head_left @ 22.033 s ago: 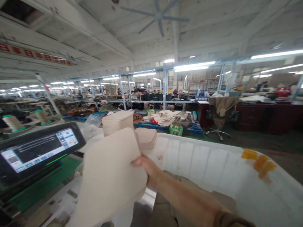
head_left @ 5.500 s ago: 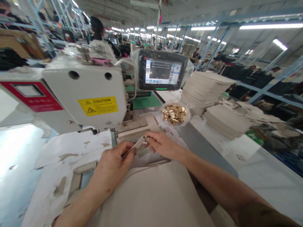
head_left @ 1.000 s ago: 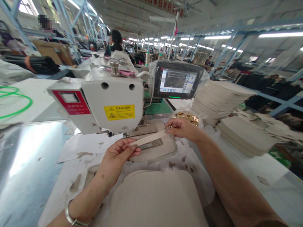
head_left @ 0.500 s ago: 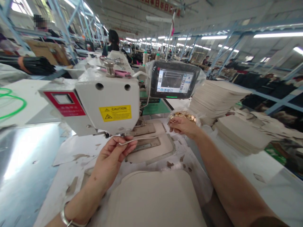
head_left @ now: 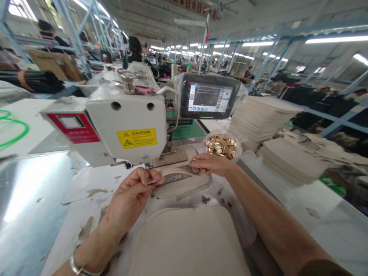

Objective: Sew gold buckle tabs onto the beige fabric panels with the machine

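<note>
Right hand [head_left: 212, 164] just returned to beige strip [head_left: 171, 168], centre of frame; strip now bowed, steadied both sides, above beige panel [head_left: 185, 186]. Left hand [head_left: 126, 205] pinches left end; right fingers pinch near right end.

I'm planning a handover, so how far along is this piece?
Looks done: the panel is laid out in front of the machine.
In hand: the strip, one end in the left hand, the right hand at its other end.
Seemingly left: the strip bows up, not flat. Gold pieces sit bagged. Whether the stacks are finished, I can't tell.
</note>
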Available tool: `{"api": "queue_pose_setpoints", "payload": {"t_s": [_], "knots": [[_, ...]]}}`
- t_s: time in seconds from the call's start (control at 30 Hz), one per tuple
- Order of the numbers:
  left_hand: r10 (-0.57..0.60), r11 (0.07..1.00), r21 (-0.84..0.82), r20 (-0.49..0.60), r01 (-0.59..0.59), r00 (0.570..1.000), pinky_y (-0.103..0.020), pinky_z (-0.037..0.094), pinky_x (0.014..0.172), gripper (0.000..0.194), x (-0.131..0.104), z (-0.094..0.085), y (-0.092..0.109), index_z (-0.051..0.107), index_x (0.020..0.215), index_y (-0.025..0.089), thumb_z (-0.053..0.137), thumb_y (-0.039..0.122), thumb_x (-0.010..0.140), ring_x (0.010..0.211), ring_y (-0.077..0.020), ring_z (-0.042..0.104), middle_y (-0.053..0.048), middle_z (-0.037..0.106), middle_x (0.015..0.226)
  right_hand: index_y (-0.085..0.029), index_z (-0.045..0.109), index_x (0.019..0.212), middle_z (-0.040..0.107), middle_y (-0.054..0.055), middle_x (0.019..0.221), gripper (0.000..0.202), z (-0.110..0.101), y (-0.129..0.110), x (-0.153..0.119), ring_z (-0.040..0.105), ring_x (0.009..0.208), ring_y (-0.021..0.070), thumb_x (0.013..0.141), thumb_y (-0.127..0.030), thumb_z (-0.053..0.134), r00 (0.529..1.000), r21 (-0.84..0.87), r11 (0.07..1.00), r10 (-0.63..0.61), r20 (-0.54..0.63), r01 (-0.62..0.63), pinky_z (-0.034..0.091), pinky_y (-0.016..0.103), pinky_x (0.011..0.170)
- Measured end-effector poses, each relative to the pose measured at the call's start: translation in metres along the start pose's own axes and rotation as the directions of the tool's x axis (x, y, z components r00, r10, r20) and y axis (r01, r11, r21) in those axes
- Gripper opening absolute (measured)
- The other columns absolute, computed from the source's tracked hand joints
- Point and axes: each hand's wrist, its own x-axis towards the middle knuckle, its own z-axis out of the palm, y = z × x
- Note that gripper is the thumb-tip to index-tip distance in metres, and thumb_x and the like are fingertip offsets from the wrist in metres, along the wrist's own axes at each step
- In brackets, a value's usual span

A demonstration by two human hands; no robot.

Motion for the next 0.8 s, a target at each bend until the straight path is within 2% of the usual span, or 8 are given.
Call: {"api": "queue_pose_setpoints", "payload": {"t_s": [0.1,0.2,0.3,0.43,0.5,0.57,0.7,0.8], "knots": [[0.022,1.0,0.02,-0.004,-0.022,1.0,-0.024,0.052,0.085,0.018,0.002,-0.003,-0.001,0.052,0.06,0.018,0.066,0.007,0.057,0.08,-0.0111,0.062,0.002,0.066,0.076,-0.015,0.058,0.079,0.048,-0.006,0.061,0.049,-0.001,0.002,0.0,0.03,0.049,0.0035,0.065,-0.057,0.079,0.999,-0.018,1.0,0.006,0.052,-0.005,0.014,0.018,0.041],[0.053,0.998,0.035,0.002,-0.053,0.999,-0.025,0.051,0.088,0.019,0.003,-0.006,-0.001,0.053,0.06,0.019,0.063,0.005,0.054,0.081,-0.0106,0.061,0.003,0.065,0.075,-0.016,0.056,0.078,0.047,-0.007,0.06,0.05,-0.004,0.006,0.002,0.031,0.049,0.0032,0.061,-0.054,0.083,1.0,0.034,0.999,0.009,0.01,-0.009,0.014,0.017,0.042],[0.066,0.995,0.071,0.002,-0.065,0.998,-0.025,0.05,0.088,0.018,0.004,-0.01,-0.001,0.053,0.06,0.019,0.062,0.005,0.054,0.082,-0.0113,0.061,0.003,0.065,0.075,-0.016,0.053,0.079,0.056,-0.004,0.066,0.051,-0.004,0.006,0.004,0.03,0.047,0.0023,0.06,-0.052,0.084,0.999,0.114,0.993,0.008,0.034,-0.011,0.012,0.018,0.041],[0.115,0.946,0.3,0.036,-0.121,0.993,-0.029,0.048,0.088,0.011,0.007,-0.018,-0.003,0.053,0.061,0.021,0.062,0.013,0.061,0.087,-0.0163,0.062,0.0,0.067,0.077,-0.016,0.053,0.082,0.062,-0.002,0.067,0.046,-0.003,0.002,0.003,0.027,0.045,0.0018,0.061,-0.042,0.084,0.996,0.176,0.982,-0.074,0.053,0.063,0.011,0.018,0.041],[0.144,0.85,0.503,0.061,-0.155,0.988,-0.033,0.048,0.087,0.006,0.008,-0.021,-0.005,0.054,0.063,0.022,0.059,0.019,0.065,0.089,-0.0206,0.063,-0.002,0.069,0.081,-0.016,0.054,0.083,0.06,-0.003,0.064,0.042,-0.003,-0.001,0.001,0.029,0.045,0.0025,0.062,-0.037,0.084,0.992,0.161,0.979,-0.121,-0.023,0.124,0.012,0.018,0.042],[0.194,0.68,0.703,0.1,-0.207,0.976,-0.037,0.048,0.088,0.004,0.007,-0.021,-0.004,0.058,0.069,0.023,0.056,0.023,0.066,0.092,-0.0244,0.063,-0.004,0.071,0.088,-0.016,0.056,0.084,0.06,-0.003,0.064,0.039,-0.003,-0.003,-0.001,0.033,0.047,0.0036,0.064,-0.036,0.083,0.985,0.116,0.981,-0.15,-0.081,0.158,0.015,0.018,0.042],[0.305,0.329,0.868,0.275,-0.372,0.912,-0.039,0.049,0.091,0.031,-0.001,-0.008,-0.002,0.066,0.1,0.024,0.056,0.031,0.072,0.103,-0.0284,0.061,-0.007,0.069,0.11,-0.017,0.058,0.086,0.062,-0.002,0.069,0.034,0.008,-0.01,-0.007,0.039,0.051,0.005,0.066,-0.035,0.08,0.982,0.039,0.985,-0.164,-0.092,0.168,0.021,0.018,0.045],[0.279,0.268,0.875,0.33,-0.403,0.902,-0.036,0.05,0.088,0.04,-0.006,0.006,-0.004,0.063,0.116,0.022,0.055,0.04,0.081,0.104,-0.0277,0.062,-0.01,0.067,0.118,-0.018,0.057,0.088,0.062,-0.002,0.07,0.034,0.025,-0.018,-0.013,0.043,0.054,0.0063,0.068,-0.035,0.078,0.986,0.026,0.986,-0.161,-0.053,0.163,0.024,0.018,0.047]]}}
